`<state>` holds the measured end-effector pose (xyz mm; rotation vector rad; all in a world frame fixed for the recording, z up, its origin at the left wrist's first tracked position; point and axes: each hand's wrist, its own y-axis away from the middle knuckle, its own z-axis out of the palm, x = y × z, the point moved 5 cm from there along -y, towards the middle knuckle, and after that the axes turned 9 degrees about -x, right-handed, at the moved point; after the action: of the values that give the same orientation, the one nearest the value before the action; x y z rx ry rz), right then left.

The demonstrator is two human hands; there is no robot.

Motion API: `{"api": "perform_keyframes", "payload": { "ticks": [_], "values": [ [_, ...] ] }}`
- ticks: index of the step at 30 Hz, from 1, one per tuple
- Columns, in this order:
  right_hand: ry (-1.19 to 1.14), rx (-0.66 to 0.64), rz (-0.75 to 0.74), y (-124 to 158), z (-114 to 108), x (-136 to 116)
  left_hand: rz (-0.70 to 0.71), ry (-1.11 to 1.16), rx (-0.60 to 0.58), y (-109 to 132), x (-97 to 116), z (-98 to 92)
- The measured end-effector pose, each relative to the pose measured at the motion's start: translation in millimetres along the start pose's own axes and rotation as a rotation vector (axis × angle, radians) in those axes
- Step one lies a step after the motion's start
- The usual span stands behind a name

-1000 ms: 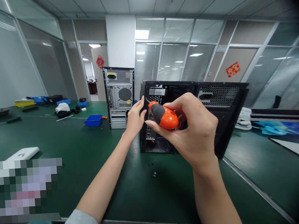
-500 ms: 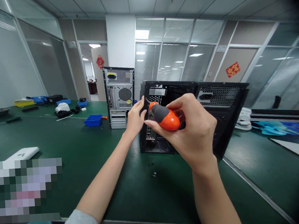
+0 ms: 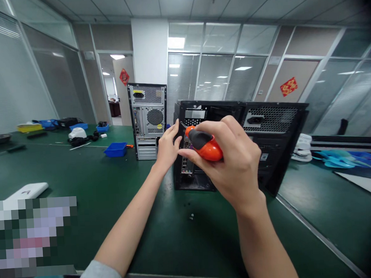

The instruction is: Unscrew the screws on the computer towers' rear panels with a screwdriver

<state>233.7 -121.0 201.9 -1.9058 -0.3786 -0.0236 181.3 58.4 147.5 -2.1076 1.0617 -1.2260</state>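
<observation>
A black computer case (image 3: 276, 116) stands on the green table with its back panel facing me, its power socket and ports showing. My right hand (image 3: 234, 161) grips a screwdriver (image 3: 209, 148) by its orange and grey handle. The screwdriver's shaft points at the upper left edge of the case; its tip sits close to my left fingertips, and I cannot make out the screw there. My left hand (image 3: 168, 144) rests against the left edge of the case, fingers stretched out and thumb apart. The right hand hides the middle of the back panel.
A second computer case (image 3: 149, 120) stands upright behind my left hand. Left of it lies a blue tray (image 3: 115, 149). Small screws (image 3: 192, 216) lie on the green table (image 3: 166, 241) in front. Further left is a white box (image 3: 28, 191); blue bags (image 3: 336, 159) lie at right.
My right hand has turned on the screwdriver handle and shifted slightly left, its fingers now further over the handle. My left hand and both cases have stayed in place.
</observation>
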Motion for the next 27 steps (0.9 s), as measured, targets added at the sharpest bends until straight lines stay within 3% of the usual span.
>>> {"api": "perform_keyframes", "payload": {
  "ticks": [14,27],
  "values": [
    [-0.022,0.020,0.034,0.2,2.5,1.6,0.009,0.038,-0.008,3.0,4.2,-2.0],
    [-0.075,0.124,0.047,1.5,1.2,2.7,0.026,0.031,-0.007,2.2,0.1,0.5]
  ]
}}
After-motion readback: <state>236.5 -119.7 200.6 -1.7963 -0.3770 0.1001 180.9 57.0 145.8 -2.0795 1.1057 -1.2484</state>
